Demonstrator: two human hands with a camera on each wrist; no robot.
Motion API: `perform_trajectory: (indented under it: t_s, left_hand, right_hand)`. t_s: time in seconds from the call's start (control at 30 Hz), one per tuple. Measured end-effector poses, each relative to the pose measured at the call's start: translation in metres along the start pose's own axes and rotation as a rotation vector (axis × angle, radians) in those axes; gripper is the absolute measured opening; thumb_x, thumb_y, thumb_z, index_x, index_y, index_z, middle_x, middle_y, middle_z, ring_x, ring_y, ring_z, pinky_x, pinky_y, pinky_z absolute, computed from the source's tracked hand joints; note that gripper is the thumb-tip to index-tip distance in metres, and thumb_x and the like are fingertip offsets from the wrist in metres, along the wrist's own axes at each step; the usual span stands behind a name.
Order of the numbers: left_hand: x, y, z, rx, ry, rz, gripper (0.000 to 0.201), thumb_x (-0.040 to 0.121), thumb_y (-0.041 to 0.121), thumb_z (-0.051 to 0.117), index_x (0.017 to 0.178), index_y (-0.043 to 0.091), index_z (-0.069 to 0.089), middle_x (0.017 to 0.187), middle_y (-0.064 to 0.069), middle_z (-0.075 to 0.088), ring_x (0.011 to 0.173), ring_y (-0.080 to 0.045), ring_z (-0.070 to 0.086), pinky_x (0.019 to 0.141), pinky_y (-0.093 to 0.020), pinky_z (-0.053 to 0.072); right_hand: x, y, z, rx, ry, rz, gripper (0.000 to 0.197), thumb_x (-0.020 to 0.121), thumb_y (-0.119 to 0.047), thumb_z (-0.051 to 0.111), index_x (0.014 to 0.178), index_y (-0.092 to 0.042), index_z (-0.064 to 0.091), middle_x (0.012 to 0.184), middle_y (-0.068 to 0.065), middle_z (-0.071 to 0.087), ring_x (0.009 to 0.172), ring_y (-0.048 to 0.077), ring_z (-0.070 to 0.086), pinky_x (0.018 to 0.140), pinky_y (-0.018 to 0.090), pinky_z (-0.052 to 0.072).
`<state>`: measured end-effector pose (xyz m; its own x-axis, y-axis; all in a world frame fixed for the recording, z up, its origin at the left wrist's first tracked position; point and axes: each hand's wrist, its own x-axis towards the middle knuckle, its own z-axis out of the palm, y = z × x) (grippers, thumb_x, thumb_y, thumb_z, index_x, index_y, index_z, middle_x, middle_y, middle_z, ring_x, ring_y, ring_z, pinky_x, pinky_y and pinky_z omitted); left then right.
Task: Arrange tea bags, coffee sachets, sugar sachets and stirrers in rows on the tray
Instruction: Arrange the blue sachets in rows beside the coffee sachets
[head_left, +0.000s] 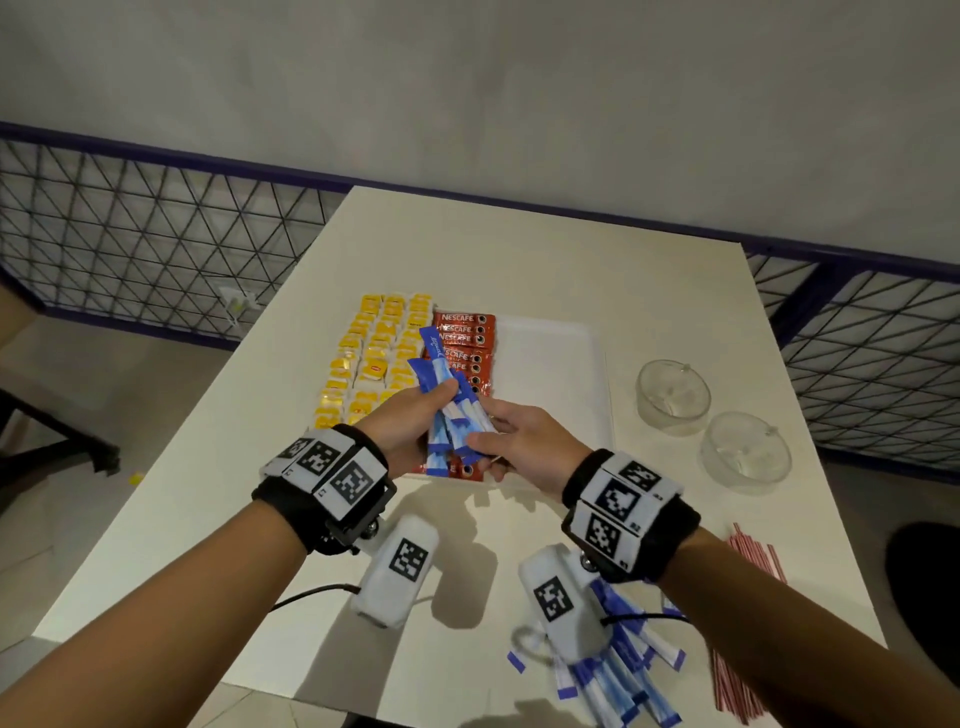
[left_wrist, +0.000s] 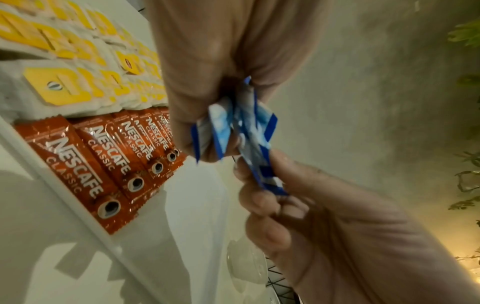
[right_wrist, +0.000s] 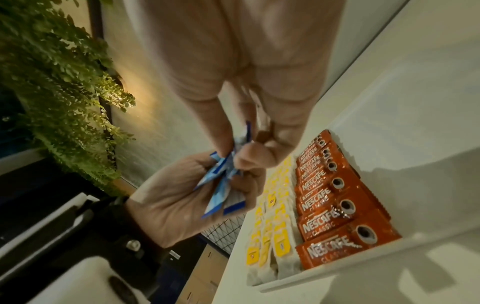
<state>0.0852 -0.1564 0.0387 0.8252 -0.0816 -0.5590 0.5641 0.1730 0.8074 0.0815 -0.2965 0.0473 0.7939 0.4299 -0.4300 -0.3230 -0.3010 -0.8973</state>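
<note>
My left hand (head_left: 415, 415) grips a fanned bundle of blue-and-white sugar sachets (head_left: 452, 410) just above the near edge of the white tray (head_left: 550, 374). From the right, my right hand (head_left: 498, 431) pinches the lower ends of the same sachets (left_wrist: 262, 164) between thumb and fingers. Yellow-tagged tea bags (head_left: 374, 358) lie in rows on the tray's left part. Beside them runs a row of red Nescafe coffee sachets (head_left: 465, 332). The tray's right part is bare. More sugar sachets (head_left: 613, 670) lie heaped on the table near me. Red-striped stirrers (head_left: 753, 561) lie at the right.
Two clear glass bowls (head_left: 672, 397) (head_left: 745, 452) stand on the white table right of the tray. A wire-mesh railing (head_left: 156, 234) runs behind and beside the table. Cables and wrist-camera units hang below both forearms.
</note>
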Motion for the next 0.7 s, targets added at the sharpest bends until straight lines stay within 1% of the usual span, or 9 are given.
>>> perform_trajectory:
  t_s: [0.1, 0.17, 0.3, 0.33, 0.4, 0.47, 0.53, 0.6, 0.7]
  left_hand:
    - [0.009, 0.01, -0.012, 0.067, 0.004, 0.004, 0.025, 0.101, 0.02, 0.038, 0.112, 0.006, 0.056, 0.107, -0.015, 0.064, 0.08, -0.022, 0.064, 0.068, -0.032, 0.053]
    - [0.016, 0.017, -0.02, 0.106, -0.003, -0.002, 0.023, 0.099, 0.021, 0.042, 0.107, 0.008, 0.059, 0.102, -0.013, 0.065, 0.078, -0.022, 0.065, 0.066, -0.032, 0.055]
    - [0.026, 0.032, -0.027, 0.125, -0.053, 0.002, 0.021, 0.097, 0.023, 0.047, 0.086, 0.01, 0.059, 0.071, -0.002, 0.07, 0.059, -0.014, 0.067, 0.05, -0.023, 0.053]
    - [0.027, 0.036, -0.026, 0.143, -0.076, -0.003, 0.019, 0.096, 0.024, 0.05, 0.09, 0.01, 0.06, 0.075, -0.004, 0.071, 0.061, -0.015, 0.067, 0.053, -0.024, 0.054]
    - [0.032, 0.043, -0.027, 0.186, -0.104, -0.011, 0.021, 0.091, 0.025, 0.058, 0.101, 0.008, 0.063, 0.094, -0.014, 0.069, 0.074, -0.024, 0.065, 0.07, -0.03, 0.055]
    - [0.037, 0.052, -0.032, 0.201, -0.094, -0.012, 0.022, 0.085, 0.026, 0.067, 0.098, 0.009, 0.065, 0.094, -0.018, 0.061, 0.077, -0.027, 0.055, 0.077, -0.034, 0.047]
    - [0.043, 0.06, -0.039, 0.192, -0.053, -0.014, 0.023, 0.078, 0.027, 0.073, 0.087, 0.008, 0.064, 0.084, -0.014, 0.058, 0.067, -0.024, 0.051, 0.069, -0.03, 0.043]
    - [0.05, 0.067, -0.048, 0.164, -0.017, -0.01, 0.027, 0.075, 0.029, 0.074, 0.086, 0.007, 0.062, 0.072, -0.009, 0.058, 0.056, -0.02, 0.05, 0.061, -0.026, 0.042]
    - [0.059, 0.075, -0.065, 0.125, -0.029, 0.004, 0.012, 0.091, 0.016, 0.057, 0.093, 0.006, 0.063, 0.044, 0.0, 0.055, 0.034, -0.013, 0.049, 0.039, -0.017, 0.041]
  right_hand:
    - [0.006, -0.005, -0.003, 0.091, 0.083, -0.007, 0.038, 0.089, 0.002, 0.053, 0.127, -0.001, 0.049, 0.07, 0.006, 0.057, 0.045, 0.006, 0.05, 0.043, 0.015, 0.042]
    - [0.01, -0.009, -0.005, 0.171, 0.128, -0.008, 0.038, 0.088, 0.003, 0.054, 0.126, 0.001, 0.05, 0.069, 0.007, 0.058, 0.041, 0.004, 0.049, 0.042, 0.014, 0.042]
    - [0.021, -0.017, -0.002, 0.222, 0.231, -0.016, 0.037, 0.087, 0.003, 0.057, 0.123, 0.005, 0.051, 0.067, 0.01, 0.058, 0.038, 0.005, 0.049, 0.041, 0.015, 0.042]
    - [0.024, -0.019, 0.001, 0.224, 0.252, -0.02, 0.037, 0.086, 0.002, 0.058, 0.123, 0.005, 0.052, 0.066, 0.01, 0.059, 0.038, 0.005, 0.05, 0.041, 0.015, 0.042]
    - [0.032, -0.023, 0.007, 0.244, 0.281, -0.025, 0.039, 0.084, 0.0, 0.062, 0.121, 0.007, 0.052, 0.067, 0.012, 0.061, 0.039, 0.007, 0.052, 0.041, 0.017, 0.044]
    - [0.039, -0.027, 0.011, 0.286, 0.295, -0.027, 0.04, 0.083, -0.001, 0.063, 0.119, 0.01, 0.051, 0.069, 0.015, 0.062, 0.039, 0.009, 0.053, 0.041, 0.018, 0.045]
    - [0.045, -0.032, 0.013, 0.347, 0.299, -0.032, 0.035, 0.086, -0.001, 0.059, 0.117, 0.011, 0.05, 0.069, 0.016, 0.06, 0.039, 0.009, 0.053, 0.04, 0.018, 0.044]
    - [0.051, -0.035, 0.012, 0.406, 0.312, -0.025, 0.03, 0.09, -0.003, 0.054, 0.117, 0.008, 0.05, 0.07, 0.016, 0.061, 0.04, 0.009, 0.053, 0.04, 0.017, 0.044]
    - [0.059, -0.037, 0.01, 0.429, 0.347, -0.014, 0.027, 0.093, -0.004, 0.048, 0.119, 0.003, 0.053, 0.07, 0.013, 0.061, 0.042, 0.01, 0.052, 0.041, 0.017, 0.043]
